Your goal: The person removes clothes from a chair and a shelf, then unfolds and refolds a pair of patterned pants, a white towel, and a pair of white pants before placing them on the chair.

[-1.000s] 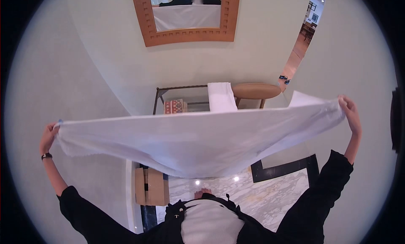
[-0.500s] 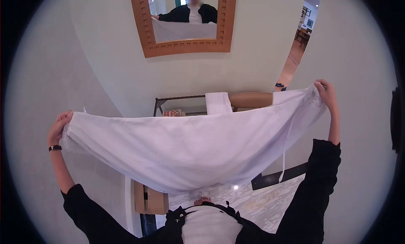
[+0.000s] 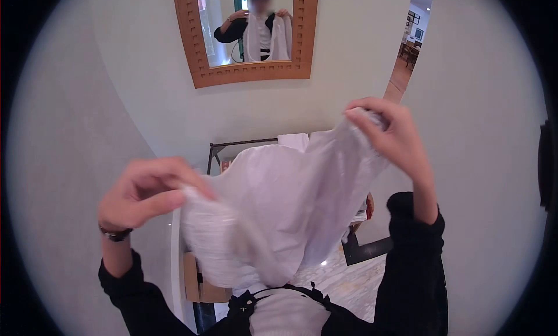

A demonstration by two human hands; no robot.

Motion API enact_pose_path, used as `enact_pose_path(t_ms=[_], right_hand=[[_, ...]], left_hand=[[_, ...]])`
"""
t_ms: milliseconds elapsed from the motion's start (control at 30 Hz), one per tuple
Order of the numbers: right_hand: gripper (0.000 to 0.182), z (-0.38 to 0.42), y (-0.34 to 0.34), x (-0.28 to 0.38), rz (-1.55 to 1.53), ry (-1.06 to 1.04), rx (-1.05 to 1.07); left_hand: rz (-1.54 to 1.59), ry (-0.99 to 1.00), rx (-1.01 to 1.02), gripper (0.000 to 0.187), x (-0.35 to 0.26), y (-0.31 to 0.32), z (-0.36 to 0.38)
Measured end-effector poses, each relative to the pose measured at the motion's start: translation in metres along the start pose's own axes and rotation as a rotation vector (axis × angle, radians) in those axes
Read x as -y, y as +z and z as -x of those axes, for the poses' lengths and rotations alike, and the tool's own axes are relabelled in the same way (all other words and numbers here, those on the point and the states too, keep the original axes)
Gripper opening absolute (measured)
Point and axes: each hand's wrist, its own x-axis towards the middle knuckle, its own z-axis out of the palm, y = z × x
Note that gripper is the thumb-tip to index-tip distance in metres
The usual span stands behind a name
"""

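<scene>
A white cloth (image 3: 270, 188) with lacy ends hangs between my hands, its middle drooping in loose folds toward my body. My left hand (image 3: 151, 190), with a dark-strapped watch at the wrist, pinches one end between thumb and fingers; that end is bunched and blurred by motion. Higher up, my right hand (image 3: 395, 135) grips the opposite gathered end. The cloth hides much of what lies behind it.
A wood-framed mirror (image 3: 253, 77) on the wall reflects a person with the cloth. Behind the cloth stands a dark-framed table (image 3: 244, 145) with a white folded cloth (image 3: 293, 141). A cardboard box (image 3: 212, 289) is low at left, on marble floor (image 3: 372, 283).
Both hands have come inward, nearer each other and my body. The cloth, stretched wide before, is now slack and folded. My left hand is lower and closer to the camera.
</scene>
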Motion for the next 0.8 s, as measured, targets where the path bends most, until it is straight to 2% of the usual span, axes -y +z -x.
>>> enact_pose_path(t_ms=[67, 100, 167, 267, 300, 400, 500, 600, 700, 800], right_hand=[[0.017, 0.002, 0.018, 0.021, -0.080, -0.064, 0.050], [0.014, 0.004, 0.025, 0.028, -0.129, -0.098, 0.079], [0.013, 0.010, 0.038, 0.042, -0.248, -0.015, 0.162], [0.014, 0.023, 0.051, 0.045, -0.371, 0.020, 0.234], [0.015, 0.026, 0.054, 0.044, -0.405, 0.016, 0.249], [0.016, 0.031, 0.049, 0.044, -0.414, 0.081, 0.246], [0.017, 0.041, 0.055, 0.037, -0.476, 0.155, 0.220], [0.018, 0.050, 0.065, 0.026, -0.545, 0.129, 0.205], [0.020, 0.056, 0.064, 0.026, -0.568, 0.162, 0.240], [0.022, 0.062, 0.067, 0.022, -0.609, 0.075, 0.249]], left_hand=[[-0.069, 0.016, 0.082, 0.021, -0.001, 0.027, -0.029], [-0.206, 0.040, 0.071, 0.021, 0.000, 0.040, -0.040], [-0.474, 0.087, 0.046, 0.023, 0.009, 0.058, -0.058], [-0.507, 0.147, -0.015, 0.026, 0.043, 0.067, -0.072], [-0.477, 0.255, -0.091, 0.017, 0.052, 0.072, -0.077], [-0.513, 0.137, -0.159, 0.010, 0.054, 0.080, -0.077], [-0.516, 0.089, -0.234, 0.014, 0.057, 0.082, -0.077], [-0.586, 0.114, -0.274, 0.016, 0.066, 0.081, -0.075], [-0.695, 0.233, -0.291, 0.014, 0.077, 0.078, -0.074], [-0.561, 0.305, -0.340, 0.012, 0.088, 0.084, -0.074]])
